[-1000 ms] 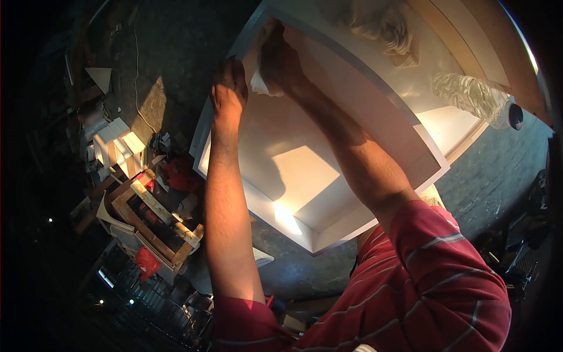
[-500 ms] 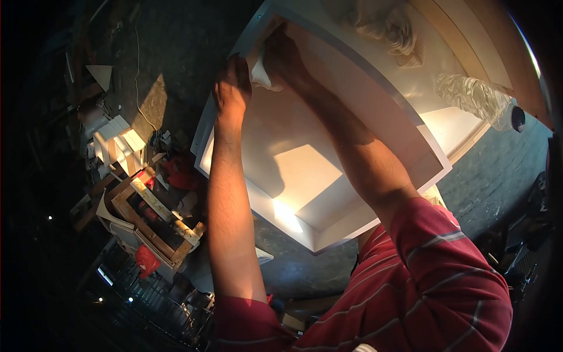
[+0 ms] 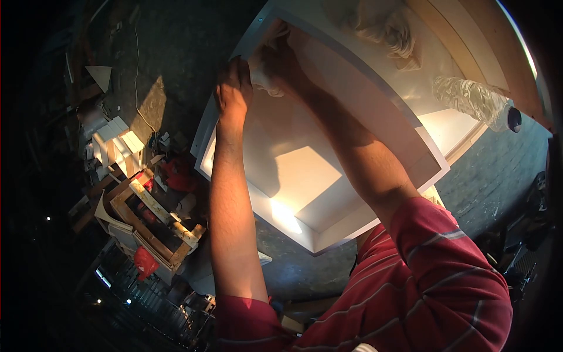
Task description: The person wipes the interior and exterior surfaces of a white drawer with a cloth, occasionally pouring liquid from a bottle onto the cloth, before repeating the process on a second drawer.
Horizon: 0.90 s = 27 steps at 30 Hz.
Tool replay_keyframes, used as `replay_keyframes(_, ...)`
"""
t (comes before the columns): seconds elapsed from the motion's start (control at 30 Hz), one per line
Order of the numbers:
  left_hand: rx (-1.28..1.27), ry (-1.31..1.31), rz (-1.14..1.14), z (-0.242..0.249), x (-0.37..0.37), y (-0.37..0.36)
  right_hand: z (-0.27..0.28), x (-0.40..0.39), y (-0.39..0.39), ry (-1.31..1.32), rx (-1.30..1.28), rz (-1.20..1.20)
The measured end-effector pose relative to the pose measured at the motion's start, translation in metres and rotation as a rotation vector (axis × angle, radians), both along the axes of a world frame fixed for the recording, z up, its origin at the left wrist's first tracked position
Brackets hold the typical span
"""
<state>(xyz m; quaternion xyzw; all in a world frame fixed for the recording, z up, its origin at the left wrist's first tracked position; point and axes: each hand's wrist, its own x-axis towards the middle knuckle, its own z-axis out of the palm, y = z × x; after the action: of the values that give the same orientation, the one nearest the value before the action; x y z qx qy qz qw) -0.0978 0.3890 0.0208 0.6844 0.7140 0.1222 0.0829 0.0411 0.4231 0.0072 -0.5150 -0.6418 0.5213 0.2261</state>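
A large white open box [image 3: 312, 226], like a drawer, lies in front of me with its inside facing up. My left hand [image 3: 234, 91] is closed over its left rim near the far end, with the fingertips partly hidden. Inside the far left corner, my right hand [image 3: 280, 66] presses a bunched white cloth [image 3: 270, 88] against the wall. Shadow blurs the fingers there, but cloth shows on both sides of them. Sunlight falls in a bright patch on the box's bottom.
Beyond the right wall are a crumpled beige cloth [image 3: 390, 35] and a clear plastic bottle [image 3: 472, 100] with a dark cap, lying on its side. On the left floor stand a wooden frame [image 3: 158, 220], a red bag [image 3: 145, 262] and stacked pale wood pieces [image 3: 117, 144].
My right hand has shifted slightly within the far corner, and more of the white cloth shows above and below it. My left hand stays on the rim.
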Motion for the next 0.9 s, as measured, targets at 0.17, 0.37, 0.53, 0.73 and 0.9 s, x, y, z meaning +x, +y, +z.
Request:
replay_keyframes(0.17, 0.117, -0.074, -0.029, 0.000, 0.001, 0.002, -0.052, -0.028, -0.015, -0.113, 0.237, -0.053)
replay_keyframes(0.37, 0.008, -0.035, -0.020, 0.004, 0.001, -0.001, -0.063, -0.031, -0.008, -0.064, 0.124, -0.010)
replay_keyframes(0.53, 0.110, -0.057, -0.051, 0.001, 0.003, -0.003, -0.011, 0.052, -0.044, 1.232, -0.990, -0.389)
replay_keyframes(0.73, 0.140, -0.023, -0.230, 0.007, -0.004, 0.000, 0.059, 0.167, -0.107, 1.368, -1.436, -0.310)
replay_keyframes(0.9, 0.465, -0.370, -0.162, 0.052, 0.095, -0.009, 0.095, 0.275, -0.161, 1.354, -1.348, -0.589)
